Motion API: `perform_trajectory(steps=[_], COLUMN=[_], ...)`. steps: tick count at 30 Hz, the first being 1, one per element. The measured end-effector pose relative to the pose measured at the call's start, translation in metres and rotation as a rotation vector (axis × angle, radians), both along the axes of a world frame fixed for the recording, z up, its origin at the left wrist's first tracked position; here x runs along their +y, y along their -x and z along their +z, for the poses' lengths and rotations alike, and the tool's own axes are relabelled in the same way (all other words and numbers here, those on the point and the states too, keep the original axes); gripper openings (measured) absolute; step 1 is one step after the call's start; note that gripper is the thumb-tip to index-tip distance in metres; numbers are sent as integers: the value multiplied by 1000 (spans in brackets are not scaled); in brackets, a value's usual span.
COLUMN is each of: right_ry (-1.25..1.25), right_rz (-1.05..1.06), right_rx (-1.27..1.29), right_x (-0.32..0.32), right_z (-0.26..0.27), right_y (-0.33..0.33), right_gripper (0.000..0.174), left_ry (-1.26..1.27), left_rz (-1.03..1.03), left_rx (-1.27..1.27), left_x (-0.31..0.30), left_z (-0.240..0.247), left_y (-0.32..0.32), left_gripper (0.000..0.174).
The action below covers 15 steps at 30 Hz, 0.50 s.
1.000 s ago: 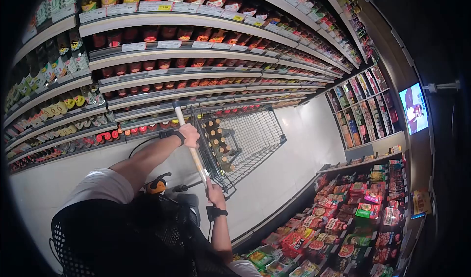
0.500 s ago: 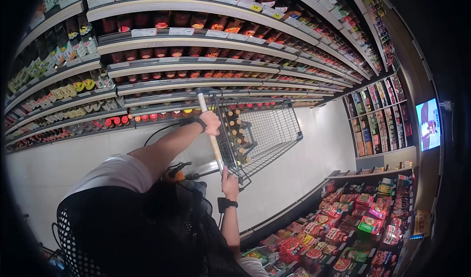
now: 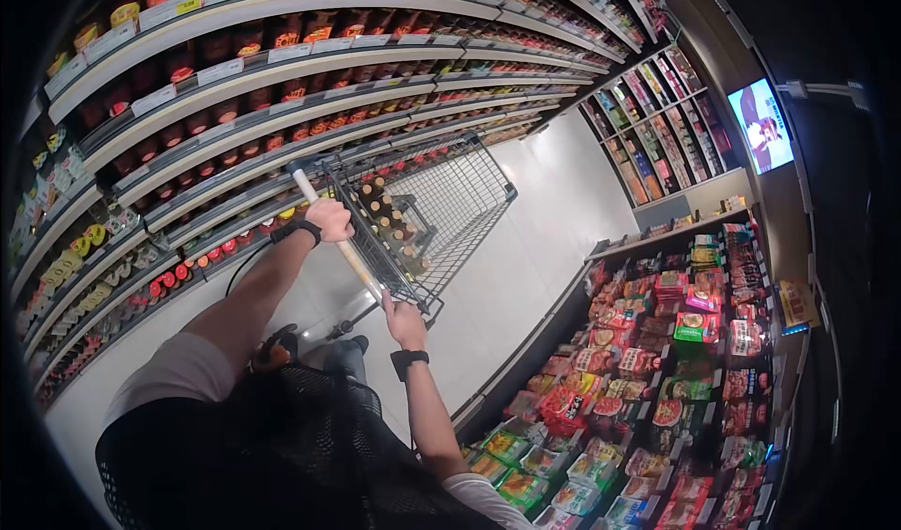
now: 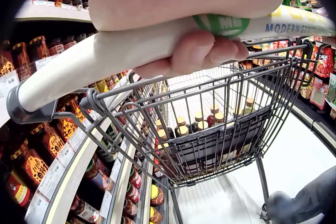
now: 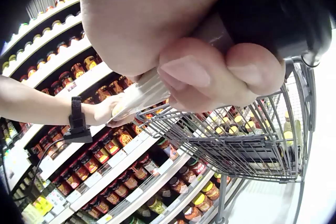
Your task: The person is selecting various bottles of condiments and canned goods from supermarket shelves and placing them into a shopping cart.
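A: Both hands are clasping the cart handle (image 3: 359,265). The left hand (image 3: 330,220) is wrapping it toward its left end, the right hand (image 3: 405,322) is curling round the other end, and the cart (image 3: 455,188) is sitting straight ahead of them.

B: What is worrying you?

A: The shelving (image 3: 221,70) is running close beside the left hand, with jars (image 4: 31,166) crowding every level. If the cart is drifting that way, I'm judging that its wire corner could be scraping a shelf edge or knocking a jar off.

B: And past the right hand?

A: An open case (image 3: 535,342) of packets is lying on that side, a little further off. A wide swing could be clipping its edge. The bottles (image 3: 380,213) are standing upright just ahead of the hands with nothing bracing them that I can see. A sharp jolt could be tipping them into each other.

B: What are you failing to make out?

A: The underside of the cart is hiding beneath the basket. Fingers are filling the right wrist view, so that end of the handle is barely showing. A dark mesh shape (image 3: 263,446) is blocking the floor behind the hands. The price tags and bottle labels are coming out too small to read.
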State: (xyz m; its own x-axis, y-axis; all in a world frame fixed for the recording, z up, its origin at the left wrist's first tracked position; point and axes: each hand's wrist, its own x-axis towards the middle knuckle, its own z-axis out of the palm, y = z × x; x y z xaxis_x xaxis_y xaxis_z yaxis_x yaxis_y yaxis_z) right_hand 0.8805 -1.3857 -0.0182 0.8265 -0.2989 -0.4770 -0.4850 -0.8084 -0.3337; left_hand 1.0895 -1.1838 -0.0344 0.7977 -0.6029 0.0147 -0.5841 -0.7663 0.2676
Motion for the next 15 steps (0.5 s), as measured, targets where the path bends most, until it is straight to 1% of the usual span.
perform_trajectory(steps=[3,6,8,10,12,15], right_ry=[49,39,53,60,64,70], right_rz=[-7,-24,-24,-9,1,7], right_rx=[-25,-39,-49,-61,-42,-33], right_x=[4,9,14,19,17,19], right_z=[-14,-1,0,0,7,5], right_y=[11,11,11,9,10,16], right_gripper=[72,73,75,74,72,68], left_ry=[54,28,57,47,125,80], left_rz=[-25,-59,-34,-27,-38,-27], left_rx=[-31,-5,-72,-61,-111,-89], left_x=[8,8,12,18,19,22], left_z=[-5,-1,1,1,3,11], left_y=[9,7,7,7,8,16], left_gripper=[29,29,29,29,28,27])
